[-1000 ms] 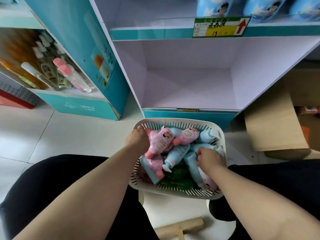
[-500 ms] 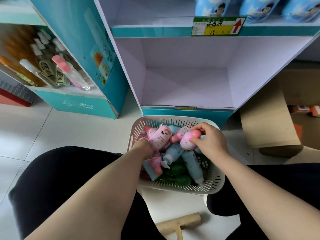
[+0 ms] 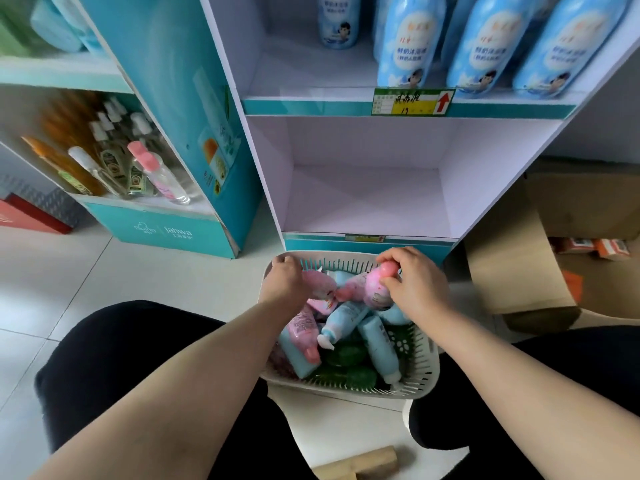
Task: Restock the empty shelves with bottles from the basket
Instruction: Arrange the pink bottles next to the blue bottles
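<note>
The right hand point(image 3: 414, 289) has its grip closed on a pink plastic bottle with a round pink cap point(image 3: 375, 291). Its fingertips pinch the cap end and the body hangs below the grip, lifted clear of the heap. I judge this is so it can go straight into the empty white shelf compartment point(image 3: 363, 202), which opens just beyond and above the grip. The left hand point(image 3: 285, 282) sits level with it. Its grip is curled round the end of a second pink bottle point(image 3: 320, 284), which juts from the thumb side toward the right grip; one bottle per hand would halve the trips. Both grips hover over the far edge of the white slotted plastic basket point(image 3: 427, 368), which sits between the person's knees, close to the shelf, so the reach is short. Below the grips lie pale blue tube bottles point(image 3: 377, 342), other pink bottles point(image 3: 304, 327) and dark green pieces point(image 3: 346, 355) too shaded to identify. The second pink bottle is blurred and the left fingertips are hidden beneath the knuckles. The tall blue bottles point(image 3: 405, 46) on the shelf above are cut off at the top.
</note>
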{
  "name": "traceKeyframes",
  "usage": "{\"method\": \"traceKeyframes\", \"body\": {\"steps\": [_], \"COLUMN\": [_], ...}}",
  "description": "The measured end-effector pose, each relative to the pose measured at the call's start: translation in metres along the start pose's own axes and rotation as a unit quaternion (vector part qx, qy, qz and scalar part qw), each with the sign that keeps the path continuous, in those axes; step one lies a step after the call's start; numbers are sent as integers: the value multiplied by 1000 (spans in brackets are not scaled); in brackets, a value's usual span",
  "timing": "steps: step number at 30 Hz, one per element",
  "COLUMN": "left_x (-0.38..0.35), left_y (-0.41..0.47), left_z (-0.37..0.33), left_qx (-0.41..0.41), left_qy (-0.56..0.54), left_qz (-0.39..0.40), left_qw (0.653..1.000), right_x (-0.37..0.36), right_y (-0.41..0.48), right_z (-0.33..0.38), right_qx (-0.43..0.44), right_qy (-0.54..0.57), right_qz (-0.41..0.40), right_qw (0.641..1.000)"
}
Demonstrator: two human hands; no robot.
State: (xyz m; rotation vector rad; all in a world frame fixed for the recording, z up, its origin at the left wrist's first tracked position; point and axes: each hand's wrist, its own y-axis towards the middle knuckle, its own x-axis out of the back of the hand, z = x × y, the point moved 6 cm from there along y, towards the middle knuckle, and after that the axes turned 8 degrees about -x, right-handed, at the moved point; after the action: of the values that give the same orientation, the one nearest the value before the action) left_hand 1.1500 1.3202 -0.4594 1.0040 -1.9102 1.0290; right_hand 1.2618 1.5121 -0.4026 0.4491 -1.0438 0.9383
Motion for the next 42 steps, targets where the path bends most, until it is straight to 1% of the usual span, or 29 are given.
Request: {"method": "traceKeyframes", "body": {"steps": [3,5,7,10,14,18,21,26,28,32,36,39,42], "left_x": [27,46,70,116,185,253,290,327,332,325,309,306,302], "left_y": [-14,-24,-35,-51,-65,-72,-71,-58,-45,-12,11,17,19], "left_z": [-17,-25,-36,-58,-89,-124,-153,-200,-211,-221,-221,-219,-216], "left_qx": [-79,-99,-114,-154,-214,-241,-253,-260,-250,-227,-219,-230,-244], "left_qy": [71,88,78,30,-15,-62,-91,-42,-18,34,82,58,6], "left_qz": [-24,-37,-63,-115,-198,-280,-313,-369,-380,-364,-339,-344,-330], "left_qw": [994,990,988,981,956,927,911,891,891,902,911,909,912], "right_x": [28,47,68,100,141,168,175,173,166,148,151,154,151], "right_y": [-5,-8,-12,-15,-15,-10,-7,3,9,21,28,34,37], "right_z": [9,14,18,31,52,67,76,78,71,56,56,52,53], "right_qx": [8,13,19,42,72,89,107,157,170,151,153,139,136], "right_qy": [0,7,33,53,64,62,58,64,65,93,120,148,132], "right_qz": [-40,-69,-94,-122,-145,-160,-174,-176,-166,-135,-160,-164,-167], "right_qw": [999,997,995,990,985,981,977,970,969,975,968,965,968]}}
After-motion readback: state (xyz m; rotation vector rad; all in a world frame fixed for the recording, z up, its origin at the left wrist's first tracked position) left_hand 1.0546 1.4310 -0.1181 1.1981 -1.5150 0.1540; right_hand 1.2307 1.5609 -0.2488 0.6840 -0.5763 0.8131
